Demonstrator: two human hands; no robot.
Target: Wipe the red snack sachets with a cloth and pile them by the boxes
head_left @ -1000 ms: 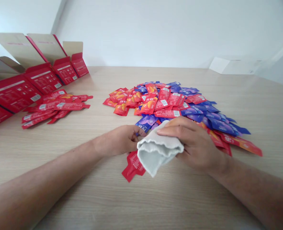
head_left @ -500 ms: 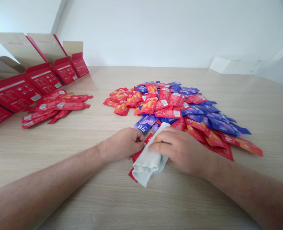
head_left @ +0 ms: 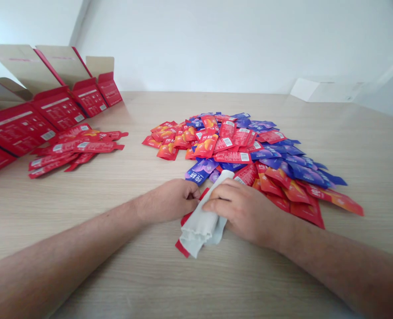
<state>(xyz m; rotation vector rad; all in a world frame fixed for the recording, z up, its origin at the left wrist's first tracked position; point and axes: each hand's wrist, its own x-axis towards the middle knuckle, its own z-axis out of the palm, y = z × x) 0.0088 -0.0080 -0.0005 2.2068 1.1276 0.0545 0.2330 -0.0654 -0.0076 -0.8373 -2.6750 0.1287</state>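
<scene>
In my right hand [head_left: 241, 210] is a folded white cloth [head_left: 201, 223], gripped between thumb and fingers. The cloth lies over a red sachet [head_left: 183, 248], whose lower corner and left edge show from beneath it. My left hand [head_left: 174, 199] is closed beside the cloth, its thumb and curled fingers pinching the sachet's left edge. Much of that sachet is hidden. Just beyond both hands spreads a loose heap of red sachets [head_left: 227, 144] and blue-purple sachets [head_left: 296, 161]. One blue sachet [head_left: 199, 172] lies right above my left hand.
Several open red cartons [head_left: 63, 106] stand in a row at the left, flaps up. In front of them lies a smaller pile of red sachets [head_left: 73, 150]. A white box-like object [head_left: 322, 90] stands at the back right against the wall. The tabletop is pale wood [head_left: 133, 274].
My right hand has slid the cloth slightly down and left along the red sachet. My left hand stays in almost the same place, still pinching.
</scene>
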